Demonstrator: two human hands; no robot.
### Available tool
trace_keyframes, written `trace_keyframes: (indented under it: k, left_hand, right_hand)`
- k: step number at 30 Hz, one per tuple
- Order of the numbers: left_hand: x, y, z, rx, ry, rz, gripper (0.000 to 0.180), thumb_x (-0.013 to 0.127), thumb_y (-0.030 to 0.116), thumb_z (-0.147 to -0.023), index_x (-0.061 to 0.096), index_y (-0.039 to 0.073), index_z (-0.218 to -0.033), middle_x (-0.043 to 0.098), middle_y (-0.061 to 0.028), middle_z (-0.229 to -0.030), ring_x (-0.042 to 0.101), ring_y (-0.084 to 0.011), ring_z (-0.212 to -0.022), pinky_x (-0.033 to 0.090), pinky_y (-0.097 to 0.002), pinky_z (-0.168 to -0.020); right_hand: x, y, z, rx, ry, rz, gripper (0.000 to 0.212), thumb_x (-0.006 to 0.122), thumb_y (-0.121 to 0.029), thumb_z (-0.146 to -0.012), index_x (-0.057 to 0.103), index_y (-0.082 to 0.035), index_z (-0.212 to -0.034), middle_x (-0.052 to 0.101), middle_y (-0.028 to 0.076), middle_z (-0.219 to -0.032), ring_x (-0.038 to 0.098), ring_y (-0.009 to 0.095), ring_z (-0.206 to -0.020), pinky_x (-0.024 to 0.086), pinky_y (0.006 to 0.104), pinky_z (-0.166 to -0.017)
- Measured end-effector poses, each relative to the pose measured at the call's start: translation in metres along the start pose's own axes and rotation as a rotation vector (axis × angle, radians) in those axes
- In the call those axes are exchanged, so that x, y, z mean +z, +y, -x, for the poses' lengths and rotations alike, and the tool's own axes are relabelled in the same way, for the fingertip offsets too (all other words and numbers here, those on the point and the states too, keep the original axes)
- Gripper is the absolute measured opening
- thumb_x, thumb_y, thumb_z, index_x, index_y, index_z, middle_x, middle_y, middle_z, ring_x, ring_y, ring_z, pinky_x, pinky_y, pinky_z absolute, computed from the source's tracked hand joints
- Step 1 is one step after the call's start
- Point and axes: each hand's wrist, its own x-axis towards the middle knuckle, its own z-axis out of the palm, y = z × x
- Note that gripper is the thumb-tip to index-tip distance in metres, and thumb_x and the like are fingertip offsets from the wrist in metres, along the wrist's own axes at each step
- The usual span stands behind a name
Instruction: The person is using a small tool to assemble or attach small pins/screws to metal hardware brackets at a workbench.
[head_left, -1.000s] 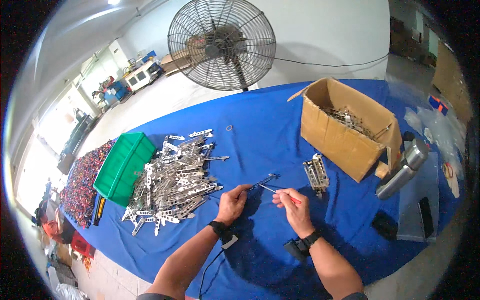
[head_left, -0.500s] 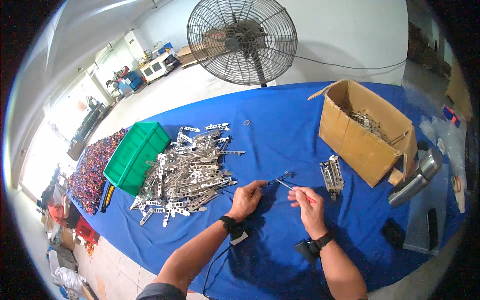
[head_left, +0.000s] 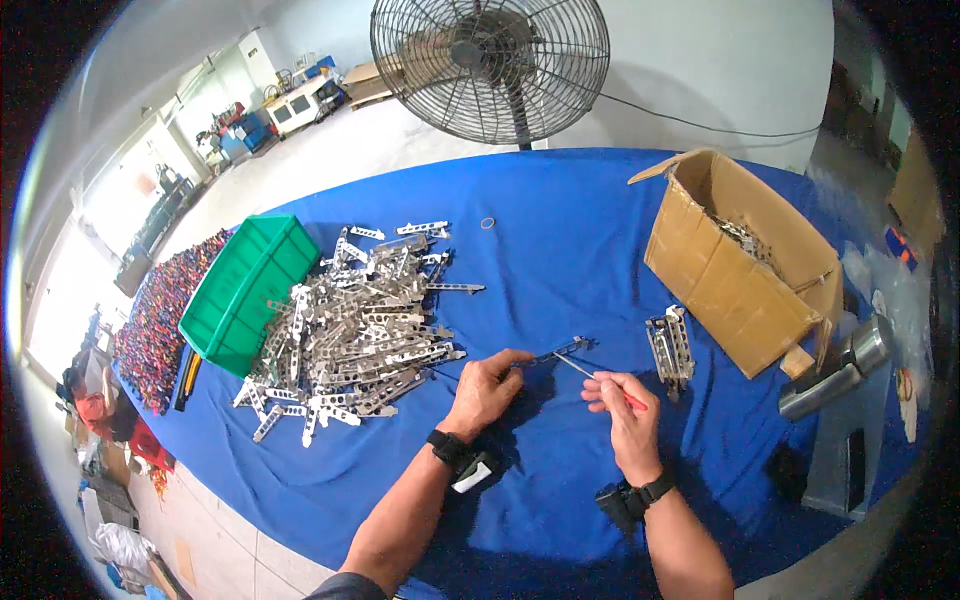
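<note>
My left hand (head_left: 487, 393) is closed on a slim perforated metal strip (head_left: 568, 348), whose far end sticks out to the right past my fingertips. The fingers of my right hand (head_left: 625, 418) grip a red-handled tool (head_left: 636, 402) with a thin metal shaft; its exact kind I cannot make out. The shaft slants up and left, and its tip meets or lies just below the strip. To the left lies a heap of similar strips (head_left: 345, 330). A small stack of strips (head_left: 670, 350) lies to the right, beyond my right hand.
Left of the heap leans a green plastic bin (head_left: 250, 290), beside a mound of small multicoloured pieces (head_left: 170, 325). At the right stand a cardboard box (head_left: 735, 290) with metal parts inside and a silver cylinder (head_left: 835, 370). A large fan (head_left: 490, 65) stands behind the blue-covered table (head_left: 560, 250).
The whole view has shifted slightly, with the heap and bin now farther left. Both hands keep their grips, and the tool's tip stays by the strip.
</note>
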Motion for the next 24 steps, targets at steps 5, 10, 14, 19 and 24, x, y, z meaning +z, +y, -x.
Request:
trace_keyframes:
  k: [5,10,14,19,24]
  left_hand:
    - [-0.004,0.012,-0.006,-0.001,-0.026,-0.053,0.029,0.057,0.009,-0.086,0.069,0.009,-0.112,0.057,-0.0112,-0.06,0.055,-0.0157,-0.052,0.046,-0.0326,-0.055]
    - [0.001,0.025,-0.008,0.001,-0.031,-0.125,0.028,0.057,0.007,-0.087,0.069,0.009,-0.113,0.056,-0.0132,-0.061,0.053,-0.0148,-0.053,0.046,-0.0323,-0.054]
    - [0.001,0.018,-0.006,0.01,-0.004,-0.108,0.028,0.057,0.007,-0.086,0.069,0.01,-0.112,0.058,-0.0154,-0.063,0.056,-0.0178,-0.052,0.046,-0.0348,-0.054]
    - [0.001,0.02,-0.007,0.008,0.002,-0.112,0.027,0.058,0.01,-0.085,0.07,0.013,-0.109,0.06,-0.0141,-0.062,0.063,-0.031,-0.058,0.049,-0.0418,-0.056]
    - [0.001,0.02,-0.008,0.005,0.017,-0.121,0.027,0.057,0.009,-0.085,0.07,0.013,-0.108,0.061,-0.0143,-0.063,0.063,-0.0315,-0.058,0.049,-0.0423,-0.056]
  right_hand:
    - [0.003,-0.005,-0.001,0.003,0.021,0.027,0.027,0.054,-0.02,-0.101,0.064,0.003,-0.11,0.071,0.015,-0.102,0.069,0.02,-0.089,0.054,0.0291,-0.074]
    - [-0.001,-0.003,0.001,0.023,0.037,0.051,0.026,0.052,-0.017,-0.101,0.063,0.004,-0.111,0.07,0.016,-0.103,0.069,0.021,-0.091,0.055,0.0299,-0.075]
    - [0.001,-0.004,0.003,0.001,0.032,0.074,0.026,0.05,-0.015,-0.102,0.062,0.005,-0.111,0.07,0.017,-0.104,0.069,0.023,-0.091,0.056,0.0317,-0.076]
    - [0.002,-0.006,0.004,-0.004,0.064,0.085,0.025,0.049,-0.014,-0.102,0.062,0.006,-0.111,0.069,0.018,-0.104,0.069,0.025,-0.091,0.056,0.0333,-0.075]
    - [0.002,-0.005,0.004,0.004,0.034,0.069,0.026,0.049,-0.015,-0.102,0.062,0.006,-0.111,0.069,0.019,-0.103,0.069,0.025,-0.09,0.056,0.0334,-0.075]
